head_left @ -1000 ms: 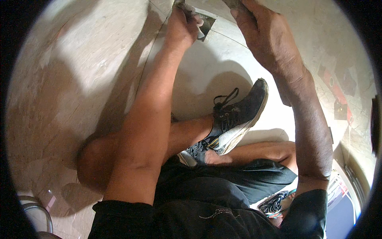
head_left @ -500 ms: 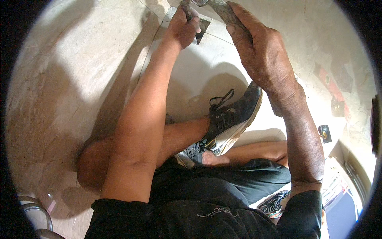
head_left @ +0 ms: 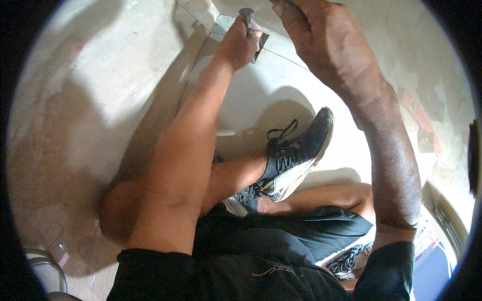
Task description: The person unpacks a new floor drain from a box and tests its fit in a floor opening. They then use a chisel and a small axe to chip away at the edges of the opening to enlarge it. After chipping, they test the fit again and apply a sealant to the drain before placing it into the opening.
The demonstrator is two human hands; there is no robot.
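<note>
We see two bare arms reaching up from the bottom. The left hand (head_left: 239, 46) is near 12 o'clock, and its grip is wrapped tight around a dark tool (head_left: 246, 12) with a round, flat top. That tool stands up out of the fist, right by the corner where the pale floor (head_left: 241, 95) meets the walls. Just beside the fingers, toward 3 o'clock, we spot a dark patch (head_left: 262, 44) with straight edges, partly hidden by the hand. The right hand (head_left: 331, 42) is up at 1 o'clock, well apart from the left one. Its grip is curled around a dark handle (head_left: 296, 8), but the top edge cuts most of that off, so we cannot tell what the other end is like. Down from there, near 3 o'clock, we see a black shoe (head_left: 293, 150) with loose laces and a pale sole. The legs are folded under black shorts (head_left: 321, 228). At about half past 4 there is a bundle of dark cords (head_left: 344, 260), and at 8 o'clock a shiny bent tube (head_left: 56, 268).
</note>
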